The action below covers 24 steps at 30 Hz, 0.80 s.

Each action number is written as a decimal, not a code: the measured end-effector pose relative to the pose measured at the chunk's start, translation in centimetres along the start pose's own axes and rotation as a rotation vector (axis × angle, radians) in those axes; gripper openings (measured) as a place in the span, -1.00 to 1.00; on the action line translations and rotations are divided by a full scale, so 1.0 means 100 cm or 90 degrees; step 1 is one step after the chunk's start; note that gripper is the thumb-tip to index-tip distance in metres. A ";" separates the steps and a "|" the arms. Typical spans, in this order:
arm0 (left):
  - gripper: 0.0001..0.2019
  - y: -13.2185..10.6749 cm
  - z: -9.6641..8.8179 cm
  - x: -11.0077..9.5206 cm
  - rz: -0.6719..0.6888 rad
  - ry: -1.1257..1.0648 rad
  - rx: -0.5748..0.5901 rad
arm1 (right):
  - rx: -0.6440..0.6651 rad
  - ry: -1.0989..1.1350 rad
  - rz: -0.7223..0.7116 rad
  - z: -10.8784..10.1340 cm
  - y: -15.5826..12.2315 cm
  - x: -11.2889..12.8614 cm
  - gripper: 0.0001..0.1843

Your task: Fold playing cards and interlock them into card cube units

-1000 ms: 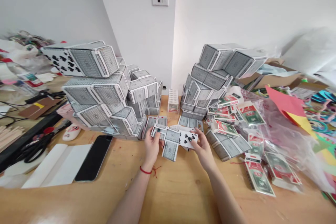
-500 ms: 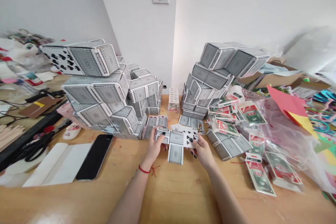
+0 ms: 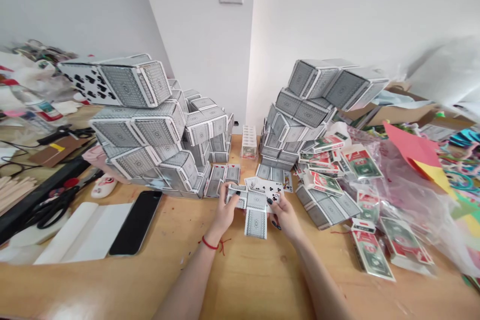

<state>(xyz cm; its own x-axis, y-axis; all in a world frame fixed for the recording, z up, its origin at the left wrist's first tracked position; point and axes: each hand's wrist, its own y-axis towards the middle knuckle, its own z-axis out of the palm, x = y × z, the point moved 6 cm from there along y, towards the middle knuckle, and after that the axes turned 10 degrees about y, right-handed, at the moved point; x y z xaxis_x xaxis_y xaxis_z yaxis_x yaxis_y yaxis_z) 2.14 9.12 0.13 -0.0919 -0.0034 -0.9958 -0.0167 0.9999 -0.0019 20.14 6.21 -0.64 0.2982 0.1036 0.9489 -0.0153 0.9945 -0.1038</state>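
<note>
Between my hands, above the tabletop, is a small joined piece of grey-backed playing cards (image 3: 256,199), with one card hanging down toward me. My left hand (image 3: 226,210) is closed on its left end, thumb on top. At the other side my right hand (image 3: 283,215) pinches a six of clubs card (image 3: 271,192), which meets the piece's right edge; whether it is tucked in I cannot tell. Just beyond lie loose cards (image 3: 285,180) and a card panel (image 3: 224,174) on the table.
Stacked card-block structures stand on the left (image 3: 157,130) and right (image 3: 300,105). Card boxes (image 3: 362,162) and a folded card block (image 3: 326,205) lie at right. A black phone (image 3: 135,222), white paper (image 3: 93,232) and scissors (image 3: 56,210) lie at left.
The joined cards and my left hand have shifted slightly right and toward me. Less of the six of clubs shows beside the piece, and my hands are closer together.
</note>
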 end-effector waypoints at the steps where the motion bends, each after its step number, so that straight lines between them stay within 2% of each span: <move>1: -0.77 0.000 0.001 0.000 0.004 0.000 0.005 | 0.003 -0.006 0.005 0.001 0.000 -0.001 -0.67; 8: -0.74 -0.002 0.004 -0.001 -0.040 -0.044 0.030 | 0.009 -0.038 0.010 0.001 0.000 -0.003 -0.67; 13: -0.67 -0.002 0.005 -0.007 -0.114 -0.127 0.123 | -0.009 -0.055 -0.025 -0.005 0.005 0.000 -0.68; 17: -0.63 -0.002 0.006 -0.006 -0.166 -0.155 0.202 | -0.006 -0.132 -0.042 -0.010 0.005 0.002 -0.68; 20: -0.61 0.000 0.006 0.000 -0.198 -0.132 0.191 | 0.014 -0.162 -0.055 -0.007 0.003 0.005 -0.69; 24: -0.64 0.004 0.003 0.000 -0.156 -0.094 0.127 | 0.036 -0.144 -0.054 -0.001 0.003 0.005 -0.70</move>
<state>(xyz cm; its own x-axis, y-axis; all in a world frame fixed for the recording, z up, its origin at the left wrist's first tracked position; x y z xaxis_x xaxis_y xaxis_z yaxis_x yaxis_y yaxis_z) 2.48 9.49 0.11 0.0352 -0.2562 -0.9660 0.1761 0.9530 -0.2463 20.39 6.54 -0.28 0.0799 0.0152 0.9967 -0.0546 0.9985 -0.0108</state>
